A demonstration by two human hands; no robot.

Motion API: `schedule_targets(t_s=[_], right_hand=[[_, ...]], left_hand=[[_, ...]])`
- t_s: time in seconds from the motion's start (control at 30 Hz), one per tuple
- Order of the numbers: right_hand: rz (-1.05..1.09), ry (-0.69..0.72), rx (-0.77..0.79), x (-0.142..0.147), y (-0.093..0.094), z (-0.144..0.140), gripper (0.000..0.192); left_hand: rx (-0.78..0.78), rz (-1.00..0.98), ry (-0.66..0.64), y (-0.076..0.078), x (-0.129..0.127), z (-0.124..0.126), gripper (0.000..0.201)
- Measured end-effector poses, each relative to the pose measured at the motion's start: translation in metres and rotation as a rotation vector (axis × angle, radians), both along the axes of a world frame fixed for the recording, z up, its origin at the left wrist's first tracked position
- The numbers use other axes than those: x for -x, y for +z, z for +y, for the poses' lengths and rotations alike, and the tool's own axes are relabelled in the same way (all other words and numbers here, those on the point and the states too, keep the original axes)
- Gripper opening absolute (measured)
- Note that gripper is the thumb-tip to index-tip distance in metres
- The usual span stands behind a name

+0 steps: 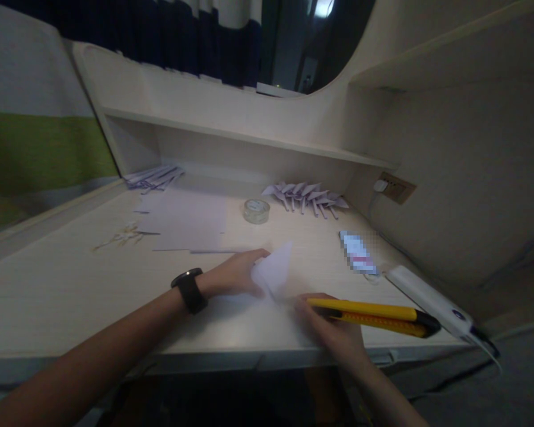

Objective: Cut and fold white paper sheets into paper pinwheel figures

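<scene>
The surface (71, 302), pale with a faint grain, spanned the frame from left edge to right, its front edge crossing the lower part. At upper left, against the back, lay a loose bundle of narrow white paper strips (153, 177). Flat white sheets (187, 216) spread just below it, partly overlapping, with a small heap of thin yellowish sticks (122, 235) to their left. A roll of clear tape (256, 211) lay near the centre. Folded paper pinwheels (307, 197) stood in an overlapping row at upper right, above a lit phone (358, 252) and a long white power strip (431, 301).
</scene>
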State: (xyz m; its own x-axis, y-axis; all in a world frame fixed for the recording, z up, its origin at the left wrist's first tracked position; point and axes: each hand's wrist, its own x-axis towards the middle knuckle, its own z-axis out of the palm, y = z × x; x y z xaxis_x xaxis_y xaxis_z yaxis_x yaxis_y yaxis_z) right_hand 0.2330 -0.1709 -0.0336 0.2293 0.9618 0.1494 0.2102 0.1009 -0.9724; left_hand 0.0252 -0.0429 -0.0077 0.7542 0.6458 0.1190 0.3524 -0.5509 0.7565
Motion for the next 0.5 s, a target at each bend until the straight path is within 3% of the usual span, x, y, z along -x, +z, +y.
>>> schedule_targets(t_s=[0.27,0.5], right_hand=[[-0.118,0.037,0.039,0.0003,0.0072,-0.0022,0.022],[-0.133,0.002,0.027,-0.0002,0.0012,-0.0021,0.019]], left_hand=[[0.018,0.013,0.005,0.0003,-0.0001,0.0002,0.066],[0.024,0.005,-0.003,0.0006,-0.0001,-0.0004,0.066]])
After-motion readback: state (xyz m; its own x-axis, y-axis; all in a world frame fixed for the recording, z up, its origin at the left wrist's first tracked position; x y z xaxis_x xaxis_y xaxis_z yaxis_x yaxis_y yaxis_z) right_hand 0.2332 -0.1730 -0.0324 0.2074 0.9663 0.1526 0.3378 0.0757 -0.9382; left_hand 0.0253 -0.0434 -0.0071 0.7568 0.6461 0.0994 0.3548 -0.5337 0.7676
